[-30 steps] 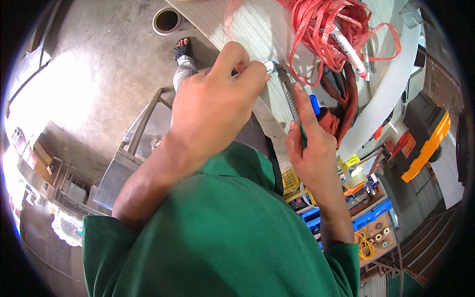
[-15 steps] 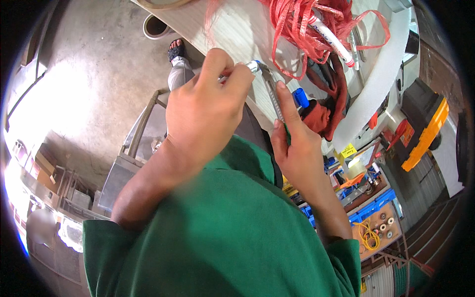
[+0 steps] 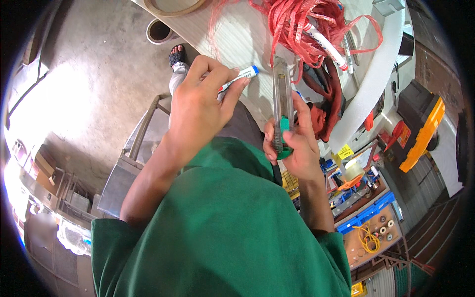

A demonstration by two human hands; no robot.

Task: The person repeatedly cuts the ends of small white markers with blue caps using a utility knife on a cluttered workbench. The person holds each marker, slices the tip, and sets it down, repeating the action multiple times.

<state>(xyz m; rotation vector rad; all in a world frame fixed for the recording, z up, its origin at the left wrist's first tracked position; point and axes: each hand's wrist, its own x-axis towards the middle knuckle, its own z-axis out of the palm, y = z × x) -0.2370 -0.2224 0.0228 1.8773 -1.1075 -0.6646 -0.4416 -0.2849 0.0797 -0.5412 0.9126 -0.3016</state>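
My left hand (image 3: 200,109) is closed round a white marker (image 3: 242,76), whose blue end points up and to the right over the table edge. In my right hand (image 3: 301,154) is a snap-off utility knife (image 3: 282,91) with a clear body and a green slider. My right thumb rests by the slider, and the knife stands nearly upright in the picture. A small gap separates the knife from the marker. I cannot tell whether any blade sticks out. Behind my right fingers a bit of something blue shows, mostly hidden.
Tangled red plastic string (image 3: 309,29) covers the far table (image 3: 237,37), with a red-and-white marker (image 3: 326,47) on it. Dark red cloth (image 3: 336,106) lies right of the knife. A tape-like ring (image 3: 173,11) sits at the far edge. Tools crowd a lower workbench (image 3: 366,218) at right.
The knife has come away from the marker's end and swung upright, its flat side now showing. My right thumb has shifted onto the knife's body. The marker now shows more of its length.
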